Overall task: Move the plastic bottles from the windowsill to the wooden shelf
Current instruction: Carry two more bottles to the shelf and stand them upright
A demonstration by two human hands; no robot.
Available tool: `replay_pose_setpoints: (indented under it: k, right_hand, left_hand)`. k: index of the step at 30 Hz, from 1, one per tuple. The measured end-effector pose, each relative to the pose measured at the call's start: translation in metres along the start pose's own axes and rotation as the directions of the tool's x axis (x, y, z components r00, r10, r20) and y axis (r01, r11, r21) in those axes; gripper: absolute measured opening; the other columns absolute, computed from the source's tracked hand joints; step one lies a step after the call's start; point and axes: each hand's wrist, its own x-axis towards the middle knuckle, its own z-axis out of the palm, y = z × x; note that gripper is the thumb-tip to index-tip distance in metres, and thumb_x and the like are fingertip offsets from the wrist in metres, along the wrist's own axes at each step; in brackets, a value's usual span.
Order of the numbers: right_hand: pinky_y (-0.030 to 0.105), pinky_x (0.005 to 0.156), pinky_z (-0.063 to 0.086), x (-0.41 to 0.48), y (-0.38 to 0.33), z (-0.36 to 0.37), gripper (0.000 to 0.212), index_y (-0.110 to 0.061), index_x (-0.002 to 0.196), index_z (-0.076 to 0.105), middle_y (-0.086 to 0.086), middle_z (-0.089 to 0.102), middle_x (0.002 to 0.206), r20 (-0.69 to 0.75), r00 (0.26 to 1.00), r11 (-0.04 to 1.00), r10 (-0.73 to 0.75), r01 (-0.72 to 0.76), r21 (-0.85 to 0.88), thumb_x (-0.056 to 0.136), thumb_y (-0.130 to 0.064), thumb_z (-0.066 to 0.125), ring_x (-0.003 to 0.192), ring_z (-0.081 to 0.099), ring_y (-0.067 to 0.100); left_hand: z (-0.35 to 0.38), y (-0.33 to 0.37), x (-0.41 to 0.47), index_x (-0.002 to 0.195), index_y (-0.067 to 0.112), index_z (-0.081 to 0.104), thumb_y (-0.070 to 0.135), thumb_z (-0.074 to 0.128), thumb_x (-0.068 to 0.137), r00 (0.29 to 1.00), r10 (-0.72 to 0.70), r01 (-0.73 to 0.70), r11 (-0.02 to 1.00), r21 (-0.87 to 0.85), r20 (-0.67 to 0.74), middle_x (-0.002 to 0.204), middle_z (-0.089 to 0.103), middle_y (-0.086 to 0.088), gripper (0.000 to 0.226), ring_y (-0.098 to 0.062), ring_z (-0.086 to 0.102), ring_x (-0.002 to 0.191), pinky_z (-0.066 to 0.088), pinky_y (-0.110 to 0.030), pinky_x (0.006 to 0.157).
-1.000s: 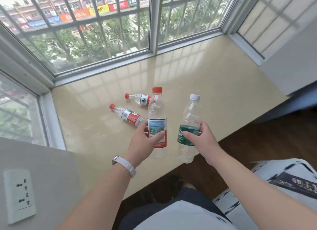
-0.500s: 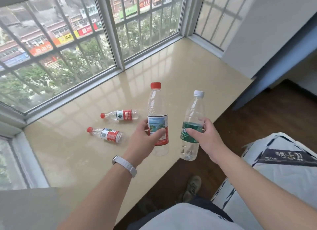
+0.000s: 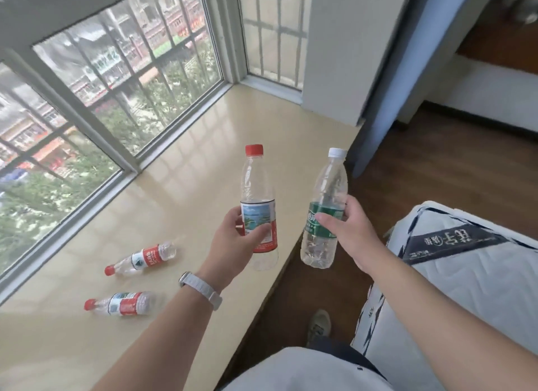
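Observation:
My left hand (image 3: 233,242) grips an upright clear bottle with a red cap and a red-and-blue label (image 3: 257,186), held above the front edge of the beige windowsill (image 3: 203,157). My right hand (image 3: 346,230) grips a clear bottle with a white cap and green label (image 3: 329,186), tilted slightly and held over the floor just off the sill. Two small red-capped bottles lie on their sides on the sill: one (image 3: 142,258) farther back, one (image 3: 120,303) nearer me. No wooden shelf can be made out.
Barred windows (image 3: 131,84) close the sill at the back and right end. A white wall pillar (image 3: 343,55) and a blue curtain (image 3: 387,84) stand at the sill's right end. A white-and-navy mattress (image 3: 465,274) lies at right on dark wooden flooring (image 3: 436,172). My shoe (image 3: 318,325) is below.
The view has swung to the right, so the lying bottles slid to the lower left. Both hands still hold their bottles, now farther from the sill's middle, toward the room.

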Motion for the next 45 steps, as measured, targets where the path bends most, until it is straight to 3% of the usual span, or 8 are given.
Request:
replay_pose_setpoints:
  k: [6,11,17,25,29,34,38,45]
  right_hand:
    - [0.029,0.082,0.054,0.033,0.004,-0.081,0.043,-0.03,0.119,0.053,-0.009,0.068,0.109,-0.1,0.995,0.999,0.009,-0.006,0.032,0.083,-0.028,0.077,0.095,0.067,0.004]
    - [0.008,0.057,0.047,0.041,0.008,-0.142,0.042,-0.026,0.123,0.05,-0.008,0.065,0.108,-0.22,0.974,0.998,0.047,-0.034,0.061,0.088,-0.024,0.073,0.086,0.064,-0.002]
    - [0.03,0.08,0.054,0.051,0.016,-0.188,0.039,-0.034,0.114,0.053,-0.012,0.067,0.104,-0.344,0.936,0.995,0.069,-0.039,0.095,0.083,-0.029,0.076,0.092,0.067,0.005]
    - [0.035,0.085,0.055,0.061,0.02,-0.202,0.054,-0.032,0.126,0.051,-0.01,0.066,0.111,-0.449,0.881,0.987,0.151,-0.109,0.119,0.079,-0.037,0.076,0.097,0.066,0.008]
    - [0.039,0.085,0.056,0.077,0.009,-0.207,0.05,-0.033,0.122,0.052,-0.009,0.065,0.111,-0.492,0.851,0.983,0.183,-0.148,0.109,0.079,-0.038,0.076,0.095,0.067,0.01]
    - [0.041,0.089,0.056,0.094,-0.014,-0.215,0.065,-0.035,0.129,0.048,-0.01,0.064,0.115,-0.564,0.802,0.98,0.197,-0.181,0.085,0.071,-0.047,0.075,0.097,0.067,0.009]
    - [0.036,0.085,0.057,0.108,-0.027,-0.224,0.057,-0.033,0.127,0.049,-0.009,0.065,0.114,-0.612,0.767,0.98,0.194,-0.176,0.09,0.077,-0.041,0.076,0.095,0.067,0.006]
    - [0.041,0.087,0.057,0.126,-0.036,-0.235,0.074,-0.037,0.128,0.048,-0.012,0.065,0.114,-0.648,0.73,0.975,0.217,-0.194,0.108,0.061,-0.056,0.073,0.096,0.067,0.007]
  left_hand:
    - [0.082,0.041,0.048,0.125,0.024,0.057,0.03,0.074,0.085,0.992,0.047,-0.058,0.994,0.092,0.114,0.109,0.069,0.003,0.044,-0.013,0.071,0.089,0.057,-0.028,0.075]
    - [0.146,0.083,0.07,0.127,0.023,0.056,0.031,0.074,0.086,0.966,0.123,-0.162,0.974,0.161,0.228,0.109,0.068,0.005,0.045,-0.009,0.068,0.089,0.055,-0.021,0.072]
    - [0.188,0.118,0.098,0.125,0.022,0.058,0.028,0.074,0.086,0.934,0.19,-0.252,0.951,0.181,0.303,0.107,0.069,0.007,0.043,-0.007,0.067,0.089,0.051,-0.016,0.07]
    - [0.215,0.127,0.141,0.117,0.024,0.062,0.026,0.075,0.086,0.893,0.184,-0.264,0.954,0.146,0.411,0.1,0.072,0.009,0.033,-0.006,0.07,0.086,0.053,-0.023,0.072]
    - [0.228,0.131,0.173,0.119,0.022,0.062,0.027,0.074,0.087,0.859,0.169,-0.241,0.966,0.091,0.483,0.101,0.073,0.005,0.035,-0.006,0.072,0.084,0.053,-0.014,0.064]
    - [0.242,0.15,0.218,0.117,0.022,0.06,0.025,0.072,0.089,0.811,0.176,-0.221,0.975,0.013,0.559,0.098,0.072,0.008,0.03,0.0,0.07,0.081,0.052,-0.012,0.061]
    - [0.255,0.164,0.243,0.119,0.023,0.06,0.029,0.072,0.089,0.786,0.189,-0.231,0.973,-0.005,0.589,0.1,0.072,0.007,0.033,-0.004,0.071,0.085,0.055,-0.021,0.071]
    - [0.28,0.183,0.271,0.121,0.025,0.06,0.032,0.072,0.089,0.723,0.205,-0.273,0.962,0.0,0.659,0.105,0.071,0.007,0.035,-0.01,0.071,0.092,0.058,-0.031,0.082]
